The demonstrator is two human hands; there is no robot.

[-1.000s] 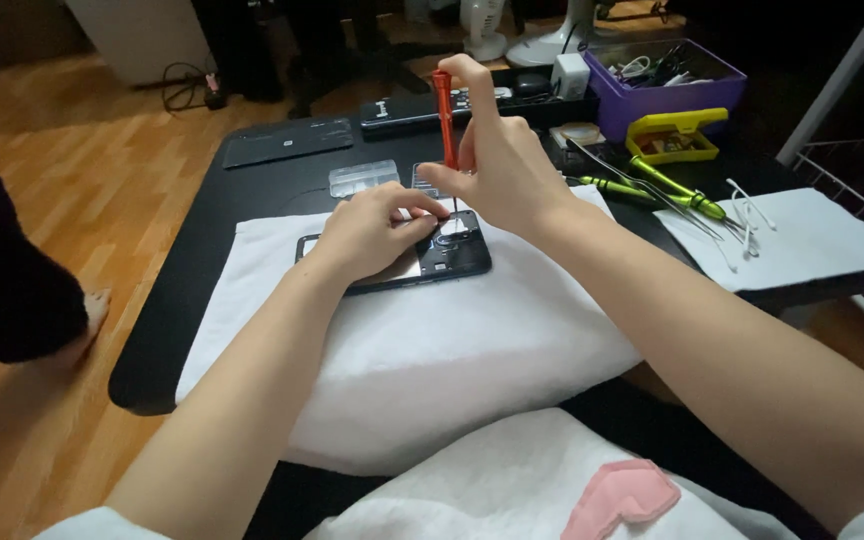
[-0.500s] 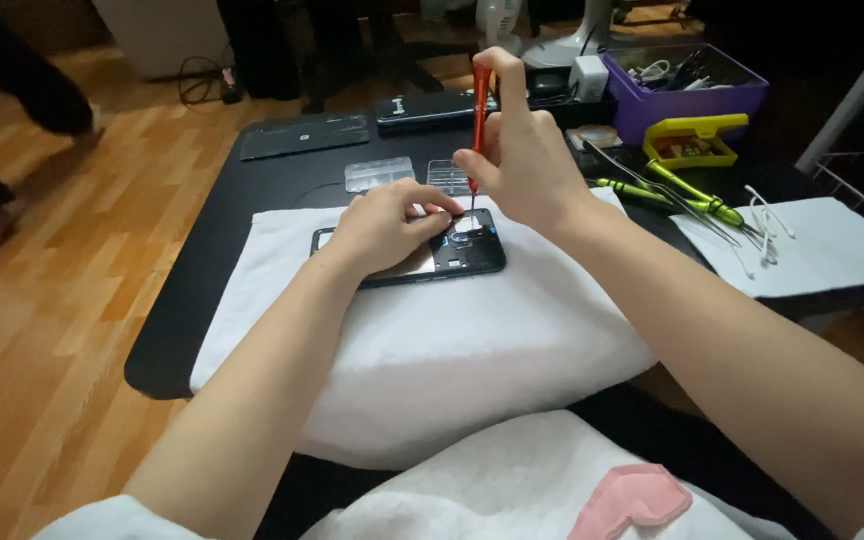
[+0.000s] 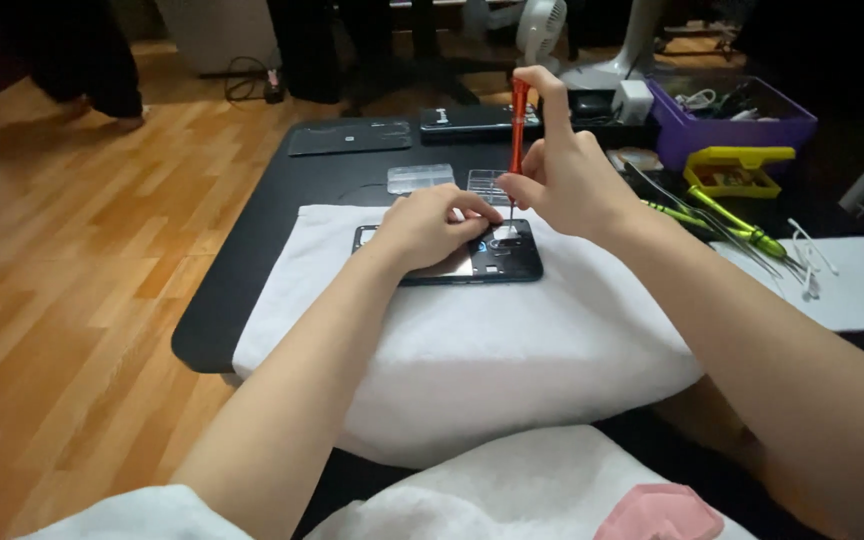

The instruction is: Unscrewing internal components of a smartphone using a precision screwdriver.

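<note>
Compared with a second ago little has changed: on the white towel (image 3: 472,340) the left hand (image 3: 430,226) still presses curled fingers on the opened black phone (image 3: 452,256), steadying it. Just right of it, the right hand (image 3: 567,180) keeps pinching the upright red screwdriver (image 3: 518,125), tip on the phone's right end, so the screw work seems ongoing

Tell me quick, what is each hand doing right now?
Left hand: fingers bent, pressing on the phone.
Right hand: closed on the screwdriver.
</note>
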